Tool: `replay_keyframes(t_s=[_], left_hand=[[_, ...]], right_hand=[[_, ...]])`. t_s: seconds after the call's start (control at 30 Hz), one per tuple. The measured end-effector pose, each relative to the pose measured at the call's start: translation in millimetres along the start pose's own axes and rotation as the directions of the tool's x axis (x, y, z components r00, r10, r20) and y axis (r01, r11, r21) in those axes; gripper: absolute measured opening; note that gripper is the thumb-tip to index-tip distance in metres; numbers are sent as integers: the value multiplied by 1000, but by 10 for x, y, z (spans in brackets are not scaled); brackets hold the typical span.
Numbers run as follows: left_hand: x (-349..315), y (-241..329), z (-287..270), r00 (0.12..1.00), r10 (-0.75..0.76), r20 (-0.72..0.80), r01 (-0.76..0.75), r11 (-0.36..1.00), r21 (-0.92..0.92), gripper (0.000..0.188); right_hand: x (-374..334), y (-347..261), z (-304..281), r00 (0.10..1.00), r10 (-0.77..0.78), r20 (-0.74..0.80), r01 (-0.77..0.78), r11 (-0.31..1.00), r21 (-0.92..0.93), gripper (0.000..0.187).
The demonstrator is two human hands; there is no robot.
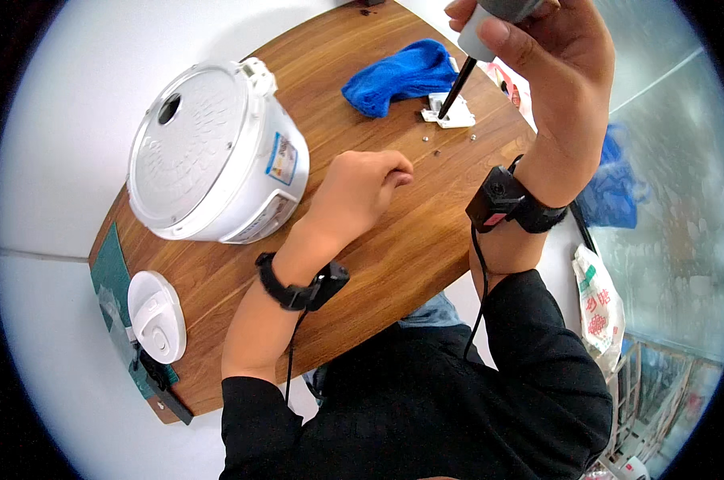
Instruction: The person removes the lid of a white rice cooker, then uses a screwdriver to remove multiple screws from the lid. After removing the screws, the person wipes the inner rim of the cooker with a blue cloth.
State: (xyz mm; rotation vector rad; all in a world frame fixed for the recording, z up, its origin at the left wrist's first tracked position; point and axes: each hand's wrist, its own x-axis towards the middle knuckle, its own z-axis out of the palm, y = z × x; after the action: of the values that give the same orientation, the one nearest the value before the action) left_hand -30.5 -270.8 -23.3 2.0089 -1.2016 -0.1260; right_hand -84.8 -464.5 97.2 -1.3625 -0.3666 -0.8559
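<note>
R hand (556,60) gripping plastic screwdriver (477,38), L hand (364,186) curled in, flat wht pc (460,118), fuzzy cloth (402,76)

Bright, diffuse light leaves soft shadow on the wall (66,152), with fisheye-bent edges and black corners.

A grey-handled screwdriver (460,85) slants, black shaft down, tip at a white plastic part (460,117) on the wooden table (414,236).

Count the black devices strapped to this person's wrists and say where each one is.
2: one device just behind the left hand, the other device just behind the right hand, which grips a screwdriver. Neither is hidden.
</note>
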Motion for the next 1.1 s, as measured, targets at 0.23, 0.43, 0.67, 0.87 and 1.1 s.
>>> replay_keyframes(t_s=[0.23, 0.43, 0.67, 0.87, 1.1], left_hand=[[361, -322, 788, 976, 206, 63, -214, 962, 168, 4], [495, -338, 971, 972, 219, 90, -235, 934, 270, 2], [428, -197, 773, 985, 165, 52, -171, 968, 184, 18], [-314, 429, -262, 987, 156, -29, -155, 987, 28, 21], [-1387, 487, -1635, 877, 175, -448, -102, 978, 182, 25]], right_hand=[[93, 92, -209, 994, 59, 92, -62, 998, 23, 62], [153, 56, -161, 978, 173, 117, -182, 981, 62, 60], [116, 121, -67, 991, 102, 90, -99, 994, -38, 61], [122, 234, 18, 997, -41, 60, 37, 998, 56, 58], [-12, 410, 330, 965, -49, 260, 14, 991, 133, 36]])
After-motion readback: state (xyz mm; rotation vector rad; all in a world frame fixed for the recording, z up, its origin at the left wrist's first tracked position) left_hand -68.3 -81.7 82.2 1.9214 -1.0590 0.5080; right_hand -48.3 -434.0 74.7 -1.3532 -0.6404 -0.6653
